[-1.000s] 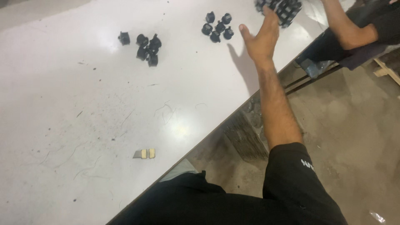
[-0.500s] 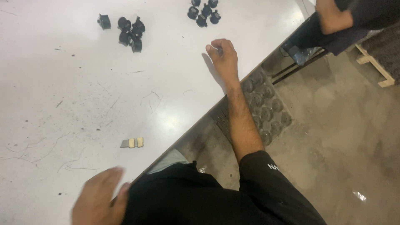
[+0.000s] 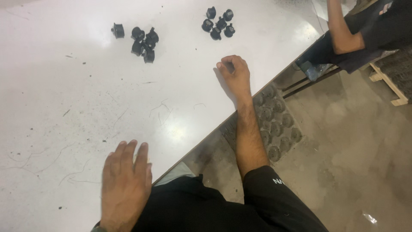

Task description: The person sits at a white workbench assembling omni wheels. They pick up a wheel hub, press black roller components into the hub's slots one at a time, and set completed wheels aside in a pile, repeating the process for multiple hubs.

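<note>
A white desk fills most of the view, its top scuffed with thin dark scratches and specks. Beyond its edge lies a mottled concrete floor. A dark tray with round pockets sits under the desk edge. Another person's arm shows at the far corner, near a wooden pallet.

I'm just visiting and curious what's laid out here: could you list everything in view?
Table: one, white, scuffed, fills the left side.
Left cluster of small parts: about six, black, far part of the table, one a little apart.
Right cluster of small parts: about six, black, far table edge.
Tray of round parts: one, dark, on the floor under the table edge.
Co-worker's arm: one, top right.
Left hand: flat on the table, empty.
Right hand: loosely curled on the table, nearest the right cluster.
</note>
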